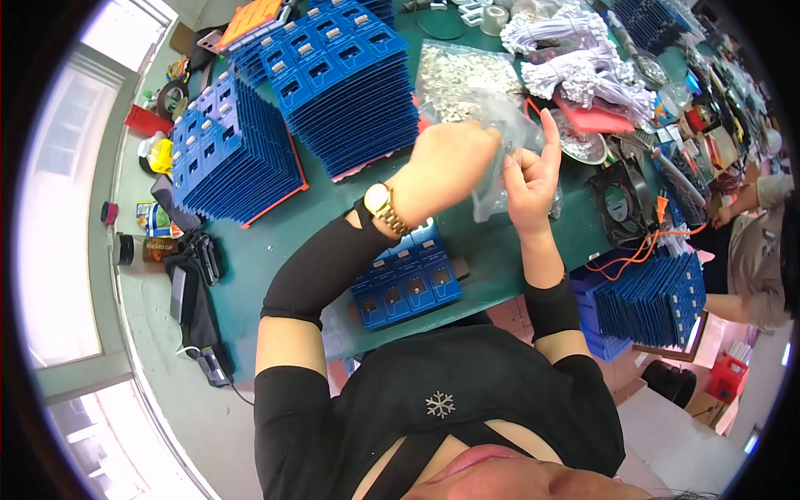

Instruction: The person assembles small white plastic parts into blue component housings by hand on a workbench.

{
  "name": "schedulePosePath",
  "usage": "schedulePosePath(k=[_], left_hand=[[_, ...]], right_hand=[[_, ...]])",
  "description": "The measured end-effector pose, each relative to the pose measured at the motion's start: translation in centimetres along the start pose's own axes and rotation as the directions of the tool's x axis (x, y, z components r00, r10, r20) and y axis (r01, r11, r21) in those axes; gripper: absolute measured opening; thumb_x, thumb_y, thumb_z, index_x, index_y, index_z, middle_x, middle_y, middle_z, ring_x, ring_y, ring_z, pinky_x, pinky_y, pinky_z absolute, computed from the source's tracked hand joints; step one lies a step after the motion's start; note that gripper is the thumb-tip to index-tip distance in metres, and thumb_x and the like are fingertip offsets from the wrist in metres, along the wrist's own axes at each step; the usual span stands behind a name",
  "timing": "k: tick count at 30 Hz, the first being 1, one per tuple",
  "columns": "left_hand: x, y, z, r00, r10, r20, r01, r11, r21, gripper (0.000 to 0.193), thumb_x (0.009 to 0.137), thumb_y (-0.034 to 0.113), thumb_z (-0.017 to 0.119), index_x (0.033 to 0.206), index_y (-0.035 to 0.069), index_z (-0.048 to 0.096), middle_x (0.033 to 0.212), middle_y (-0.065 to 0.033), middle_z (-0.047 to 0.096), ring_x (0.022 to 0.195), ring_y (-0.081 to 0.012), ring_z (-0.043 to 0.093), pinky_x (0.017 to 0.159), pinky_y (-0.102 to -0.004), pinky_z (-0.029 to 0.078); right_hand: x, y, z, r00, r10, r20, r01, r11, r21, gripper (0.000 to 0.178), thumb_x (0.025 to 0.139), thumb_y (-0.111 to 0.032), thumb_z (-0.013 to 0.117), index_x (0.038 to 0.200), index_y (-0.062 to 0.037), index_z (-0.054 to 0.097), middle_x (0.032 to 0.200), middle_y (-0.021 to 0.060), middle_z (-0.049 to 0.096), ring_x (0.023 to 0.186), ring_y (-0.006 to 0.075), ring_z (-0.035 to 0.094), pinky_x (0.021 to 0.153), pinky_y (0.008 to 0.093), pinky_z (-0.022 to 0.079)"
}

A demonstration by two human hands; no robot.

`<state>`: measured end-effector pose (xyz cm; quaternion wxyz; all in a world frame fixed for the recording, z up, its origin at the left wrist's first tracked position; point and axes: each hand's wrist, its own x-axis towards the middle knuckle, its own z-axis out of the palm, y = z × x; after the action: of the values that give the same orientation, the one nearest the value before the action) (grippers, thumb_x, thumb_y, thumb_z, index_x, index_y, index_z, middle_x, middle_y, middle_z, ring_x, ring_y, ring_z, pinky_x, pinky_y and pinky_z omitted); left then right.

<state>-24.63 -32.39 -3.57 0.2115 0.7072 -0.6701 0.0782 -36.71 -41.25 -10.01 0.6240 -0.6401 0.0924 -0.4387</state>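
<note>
Above the green table, my left hand (454, 158) is closed in a fist, its wrist wearing a gold watch (385, 208). A clear plastic bag (490, 193) hangs from it, though the gripping fingertips are hidden. Just to the right is my right hand (533, 183), index finger stretched up, thumb and other fingers pinched together at the bag's edge. Whatever lies in that pinch is too small to make out. Below my left wrist, a blue circuit board panel (408, 287) lies near the table's front edge, partly covered by my forearm.
Tall stacks of blue panels (346, 108) stand at the back and left (237, 158). Behind my hands lie a bag of small white parts (467, 71) and white cable bundles (575, 58). A black fan (617, 200) and an orange cord (637, 254) are rightward; another person's hand (723, 215) is beyond.
</note>
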Motion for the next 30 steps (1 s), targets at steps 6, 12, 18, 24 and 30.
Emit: schedulePosePath(k=[6, 12, 18, 24, 30], left_hand=[[-3.5, -1.5, -1.6, 0.957, -0.101, -0.273, 0.032, 0.969, -0.244, 0.014, 0.078, -0.001, 0.066, 0.09, 0.006, 0.065, 0.085, -0.0106, 0.064, 0.077, -0.0286, 0.065, 0.066, -0.0334, 0.052], [-19.4, -5.7, -6.8, 0.771, -0.605, -0.197, 0.579, 0.796, -0.176, 0.014, 0.079, -0.003, 0.069, 0.092, 0.003, 0.067, 0.085, -0.009, 0.066, 0.077, -0.0209, 0.064, 0.07, -0.0298, 0.051], [-32.3, -9.9, -7.3, 0.401, -0.894, -0.198, 0.902, 0.423, -0.084, 0.018, 0.084, 0.012, 0.067, 0.1, 0.003, 0.069, 0.091, -0.0141, 0.066, 0.076, -0.0237, 0.065, 0.073, -0.0332, 0.051], [-31.1, -10.1, -5.4, 0.475, -0.859, -0.19, 0.87, 0.491, -0.04, 0.015, 0.077, 0.009, 0.072, 0.091, 0.004, 0.069, 0.086, -0.0137, 0.061, 0.073, -0.0268, 0.062, 0.069, -0.0361, 0.049], [-31.3, -10.9, -5.0, 0.501, -0.847, -0.178, 0.853, 0.518, -0.061, 0.01, 0.081, 0.002, 0.066, 0.085, 0.002, 0.056, 0.08, -0.0141, 0.058, 0.071, -0.0272, 0.058, 0.066, -0.0351, 0.048]], right_hand=[[-0.2, -1.0, 0.5, 0.997, -0.046, -0.055, 0.047, 0.999, 0.022, 0.081, 0.084, 0.012, 0.051, 0.151, -0.0046, 0.009, 0.061, -0.0051, 0.044, 0.052, 0.0012, 0.038, 0.05, 0.0164, 0.028], [-0.6, -2.0, 0.8, 0.995, -0.043, -0.092, 0.047, 0.998, 0.046, 0.084, 0.084, 0.013, 0.054, 0.152, -0.0066, 0.009, 0.065, -0.006, 0.046, 0.054, 0.0009, 0.037, 0.051, 0.0163, 0.029], [-1.0, -1.4, 0.8, 0.998, -0.031, 0.056, 0.03, 0.999, 0.015, 0.08, 0.088, 0.01, 0.051, 0.152, -0.0062, 0.005, 0.07, -0.0038, 0.047, 0.059, 0.0014, 0.036, 0.056, 0.0154, 0.03], [-1.1, -0.8, 0.9, 0.996, 0.013, 0.083, -0.014, 1.0, 0.01, 0.079, 0.089, 0.009, 0.051, 0.152, -0.0056, 0.005, 0.069, -0.0045, 0.044, 0.058, 0.0012, 0.035, 0.055, 0.0155, 0.027], [-0.6, -0.5, 1.1, 0.998, 0.017, 0.058, -0.017, 1.0, 0.007, 0.082, 0.087, 0.007, 0.053, 0.152, -0.0058, 0.005, 0.068, -0.0048, 0.046, 0.057, 0.0013, 0.038, 0.053, 0.0162, 0.028]])
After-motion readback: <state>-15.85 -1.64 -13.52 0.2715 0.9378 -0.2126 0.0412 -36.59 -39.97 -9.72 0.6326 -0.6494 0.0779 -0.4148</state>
